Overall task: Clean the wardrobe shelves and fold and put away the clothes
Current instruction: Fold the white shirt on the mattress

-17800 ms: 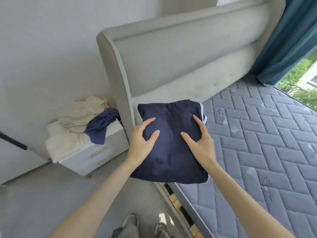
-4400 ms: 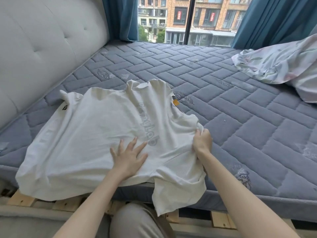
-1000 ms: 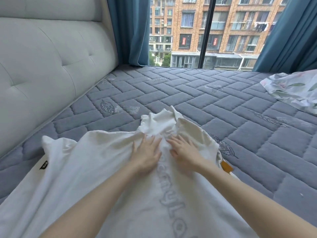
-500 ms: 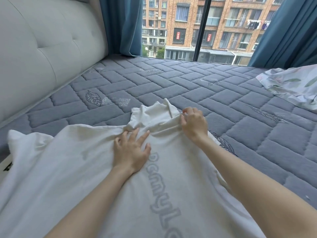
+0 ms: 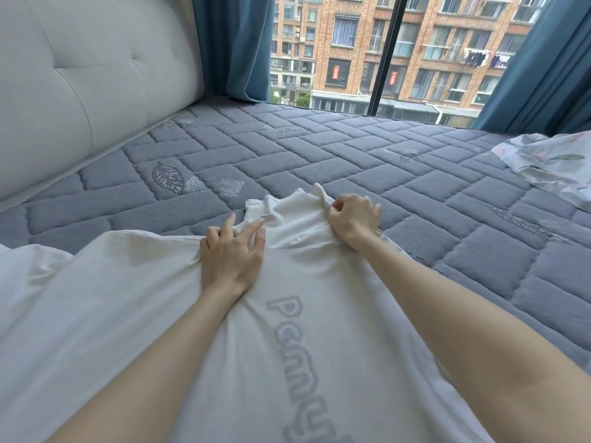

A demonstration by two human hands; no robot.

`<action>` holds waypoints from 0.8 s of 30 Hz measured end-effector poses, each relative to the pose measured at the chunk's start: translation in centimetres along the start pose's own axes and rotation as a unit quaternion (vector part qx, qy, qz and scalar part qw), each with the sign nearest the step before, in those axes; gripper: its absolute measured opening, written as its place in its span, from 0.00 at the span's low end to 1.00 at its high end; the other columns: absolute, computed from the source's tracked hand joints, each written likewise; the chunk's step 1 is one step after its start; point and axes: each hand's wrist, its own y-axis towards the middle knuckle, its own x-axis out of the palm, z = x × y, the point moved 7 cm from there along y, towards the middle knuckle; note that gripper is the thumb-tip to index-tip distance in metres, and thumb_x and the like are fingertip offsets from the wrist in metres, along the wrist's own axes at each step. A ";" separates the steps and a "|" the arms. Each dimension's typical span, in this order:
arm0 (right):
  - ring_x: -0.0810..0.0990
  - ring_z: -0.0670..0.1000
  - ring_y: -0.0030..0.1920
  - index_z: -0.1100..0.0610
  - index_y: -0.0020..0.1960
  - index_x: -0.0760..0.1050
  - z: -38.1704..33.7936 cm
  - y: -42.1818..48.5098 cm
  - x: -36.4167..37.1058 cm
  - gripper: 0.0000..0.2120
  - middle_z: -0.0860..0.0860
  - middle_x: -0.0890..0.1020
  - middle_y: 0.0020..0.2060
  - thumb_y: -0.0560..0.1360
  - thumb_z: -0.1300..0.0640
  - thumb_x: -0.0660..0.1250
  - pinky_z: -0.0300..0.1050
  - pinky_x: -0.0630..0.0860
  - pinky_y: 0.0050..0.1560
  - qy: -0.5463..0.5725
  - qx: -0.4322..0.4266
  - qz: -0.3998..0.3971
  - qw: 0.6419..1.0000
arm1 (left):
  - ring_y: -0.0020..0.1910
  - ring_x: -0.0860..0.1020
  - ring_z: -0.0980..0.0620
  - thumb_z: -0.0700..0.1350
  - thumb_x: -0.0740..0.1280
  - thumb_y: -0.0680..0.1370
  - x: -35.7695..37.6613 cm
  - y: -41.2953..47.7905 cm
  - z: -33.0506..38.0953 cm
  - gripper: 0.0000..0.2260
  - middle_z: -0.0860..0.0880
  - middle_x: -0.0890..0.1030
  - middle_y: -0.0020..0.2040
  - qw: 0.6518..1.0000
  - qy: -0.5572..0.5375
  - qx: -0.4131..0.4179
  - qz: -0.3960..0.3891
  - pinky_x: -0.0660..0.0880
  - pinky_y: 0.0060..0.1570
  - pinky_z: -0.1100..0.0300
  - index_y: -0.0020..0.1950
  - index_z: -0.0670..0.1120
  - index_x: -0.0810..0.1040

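A white T-shirt (image 5: 134, 302) with grey lettering lies spread over the near part of the grey quilted mattress (image 5: 367, 161). Its bunched collar end points away from me. My left hand (image 5: 232, 251) rests on the shirt just left of the collar, with the fingers bent and their tips pulling at a fold of the cloth. My right hand (image 5: 353, 220) is curled into a fist on the right side of the collar and grips the fabric there. Both forearms stretch over the shirt.
A pale padded headboard (image 5: 80, 84) runs along the left side of the mattress. A floral sheet (image 5: 553, 164) lies bunched at the right edge. Blue curtains (image 5: 233, 43) frame a window at the far side, with brick buildings beyond.
My left hand slid up to the collar and bent its fingers into the cloth. My right hand stays gripped on the collar's right side. The view moved closer.
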 end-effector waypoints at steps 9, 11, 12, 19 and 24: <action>0.79 0.56 0.35 0.56 0.46 0.79 4.1 2.4 2.0 0.09 0.57 0.82 0.42 0.78 0.52 0.63 0.46 0.75 0.34 0.264 0.155 -0.107 0.946 | 0.68 0.69 0.46 0.64 0.56 0.78 0.8 4.9 -1.4 0.18 0.55 0.78 0.64 0.986 -0.114 -0.115 -0.044 0.56 0.66 0.51 0.66 0.64 0.72; 0.73 0.53 0.28 0.58 0.47 0.73 3.8 2.1 2.6 0.15 0.56 0.76 0.37 0.79 0.45 0.61 0.41 0.67 0.25 0.294 0.189 -0.155 0.924 | 0.66 0.71 0.48 0.68 0.62 0.72 1.7 6.0 -2.2 0.20 0.58 0.80 0.60 0.972 -0.163 -0.160 -0.055 0.57 0.68 0.51 0.61 0.62 0.76; 0.72 0.53 0.28 0.59 0.49 0.71 3.4 2.2 2.8 0.20 0.55 0.74 0.36 0.78 0.40 0.60 0.40 0.65 0.26 0.290 0.193 -0.181 0.920 | 0.65 0.72 0.49 0.71 0.65 0.66 2.2 6.5 -2.5 0.21 0.59 0.81 0.57 0.959 -0.208 -0.181 -0.061 0.59 0.69 0.50 0.53 0.62 0.78; 0.72 0.53 0.26 0.56 0.48 0.80 1.3 2.0 3.7 0.36 0.53 0.76 0.32 0.62 0.24 0.66 0.36 0.64 0.23 0.288 0.110 -0.282 0.908 | 0.39 0.77 0.55 0.54 0.81 0.61 3.5 9.1 -3.0 0.18 0.54 0.80 0.33 0.842 -0.478 -0.246 -0.032 0.75 0.56 0.59 0.47 0.50 0.84; 0.79 0.52 0.43 0.50 0.49 0.79 1.0 4.6 4.0 0.04 0.49 0.81 0.39 0.74 0.53 0.70 0.45 0.75 0.45 0.443 0.089 -0.084 0.888 | 0.43 0.80 0.50 0.44 0.79 0.67 2.1 10.6 -3.0 0.18 0.46 0.83 0.49 0.822 -0.515 -0.242 0.017 0.78 0.55 0.56 0.55 0.43 0.82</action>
